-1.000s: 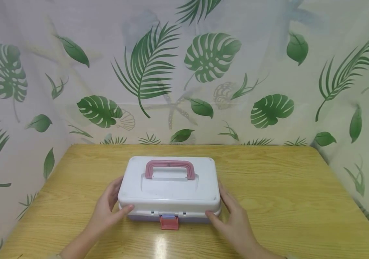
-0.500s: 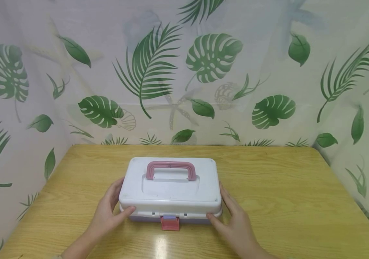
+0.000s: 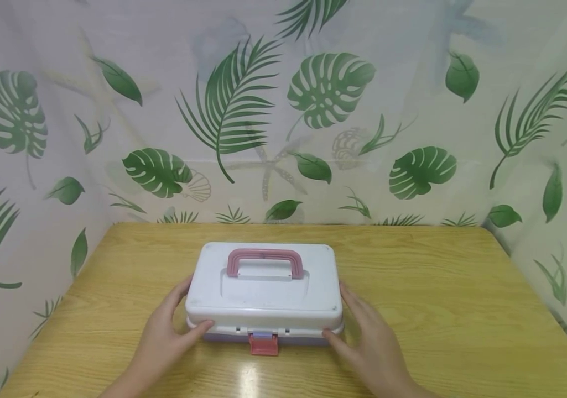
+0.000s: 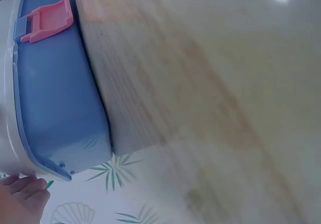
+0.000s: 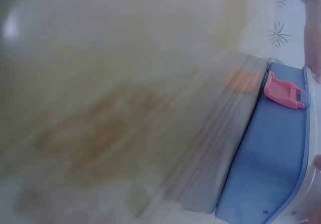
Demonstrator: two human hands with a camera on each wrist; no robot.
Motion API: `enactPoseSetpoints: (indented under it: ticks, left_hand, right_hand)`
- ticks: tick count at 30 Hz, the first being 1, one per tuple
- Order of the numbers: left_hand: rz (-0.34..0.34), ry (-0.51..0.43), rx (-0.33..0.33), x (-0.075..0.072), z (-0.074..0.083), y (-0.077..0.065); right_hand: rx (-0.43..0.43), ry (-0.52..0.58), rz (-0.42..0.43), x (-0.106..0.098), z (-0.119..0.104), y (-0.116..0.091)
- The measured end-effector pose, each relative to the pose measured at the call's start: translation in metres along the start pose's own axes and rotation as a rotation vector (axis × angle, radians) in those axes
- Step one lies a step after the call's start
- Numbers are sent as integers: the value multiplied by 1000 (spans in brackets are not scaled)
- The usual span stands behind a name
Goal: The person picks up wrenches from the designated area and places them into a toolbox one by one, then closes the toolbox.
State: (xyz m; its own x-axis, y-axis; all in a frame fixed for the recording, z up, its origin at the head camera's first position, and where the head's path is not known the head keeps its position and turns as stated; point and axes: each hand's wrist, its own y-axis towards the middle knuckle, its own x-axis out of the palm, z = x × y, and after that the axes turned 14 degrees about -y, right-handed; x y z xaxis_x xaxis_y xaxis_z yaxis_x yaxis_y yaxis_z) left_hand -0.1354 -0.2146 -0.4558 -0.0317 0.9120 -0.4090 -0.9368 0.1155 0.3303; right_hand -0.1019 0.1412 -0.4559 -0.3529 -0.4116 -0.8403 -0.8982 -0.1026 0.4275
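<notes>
A white-lidded toolbox (image 3: 263, 298) with a blue base lies on the table in the head view. Its pink carrying handle (image 3: 265, 255) stands on top of the lid, and the pink front latch (image 3: 264, 345) hangs flipped down. My left hand (image 3: 161, 329) grips the box's left end, thumb on the front rim and fingers along the side. At the opposite end, my right hand (image 3: 375, 342) holds the right corner in the same way. Both wrist views show the blue front and the lowered latch; in the left wrist view the left fingers (image 4: 30, 196) reach beside the lid's edge.
The box stands on a wood-grain table (image 3: 427, 298), with tabletop on both sides of it. A leaf-patterned cloth (image 3: 323, 182) rises behind the table's far edge and along both sides.
The whole head view has shifted slightly, so box, hands and cloth appear a little further right and lower. Both hands keep their places on the box, and the lid stays down.
</notes>
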Motion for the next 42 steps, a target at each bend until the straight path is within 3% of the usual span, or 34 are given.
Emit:
enactPoseSetpoints:
  ticks: [4,7,10,14,18,21,32,38,42]
  left_hand:
    - [12,146,50,0,4,-2]
    - [11,256,138,-1,6,-3]
    - [5,380,271,-2,5,-3]
    - [11,509,497,-3,1,1]
    - [3,578,696,-2,0,5]
    - [-32,604,782,1,2,7]
    - [-143,643,927,16,8,7]
    - [-203,663,954,24,6,9]
    - [-217,718,985,26,6,11]
  right_hand:
    - [-139,-73,119,0,4,-1]
    - [-245,-80,184,0,7,1]
    - [-326,-66,213,0,8,3]
    - [-429,-68,269,2,5,7]
    - [-552,-100,362,6,0,11]
    - [-623,-123,403,8,-4,14]
    - [-823,-305,426,19,-22,19]
    - [-835,-398,365,25,-28,19]
    - [-853,-466,371,29,-29,20]
